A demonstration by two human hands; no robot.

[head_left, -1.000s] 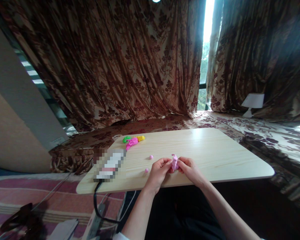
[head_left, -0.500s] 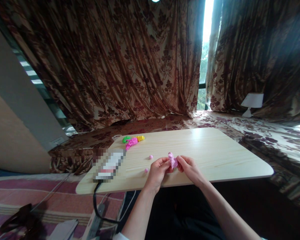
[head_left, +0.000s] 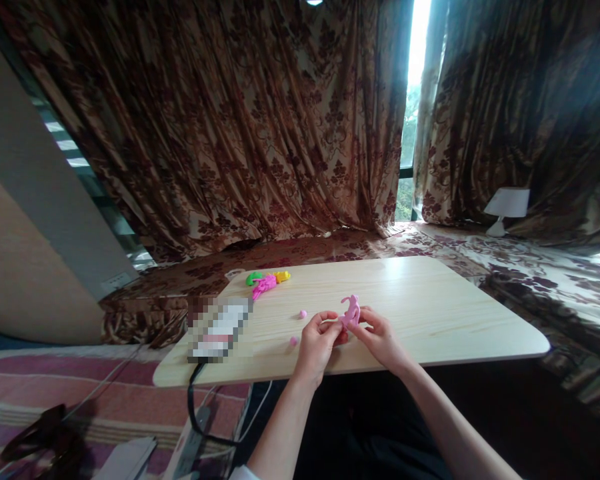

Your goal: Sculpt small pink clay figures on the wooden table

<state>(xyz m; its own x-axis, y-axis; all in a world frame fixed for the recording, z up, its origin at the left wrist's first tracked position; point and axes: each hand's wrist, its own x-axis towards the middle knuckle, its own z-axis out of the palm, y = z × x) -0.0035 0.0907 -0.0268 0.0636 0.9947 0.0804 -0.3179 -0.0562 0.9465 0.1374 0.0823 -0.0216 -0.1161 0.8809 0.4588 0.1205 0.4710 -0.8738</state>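
Both my hands meet over the near edge of a light wooden table (head_left: 430, 313). A small pink clay figure (head_left: 351, 310) stands up between their fingertips. My left hand (head_left: 317, 343) pinches it from the left with curled fingers. My right hand (head_left: 379, 337) pinches it from the right. Two small pink clay balls lie on the table to the left, one (head_left: 303, 313) farther and one (head_left: 293, 341) nearer the edge.
Green, pink and yellow clay pieces (head_left: 266, 280) lie at the table's far left corner. A blurred flat device (head_left: 219, 329) with a black cable rests at the left edge. Patterned curtains hang behind, and a white lamp (head_left: 505, 205) stands at the right.
The pink figure has been lifted and turned upright between my fingertips, standing higher than before. Both hands shifted slightly forward over the table.
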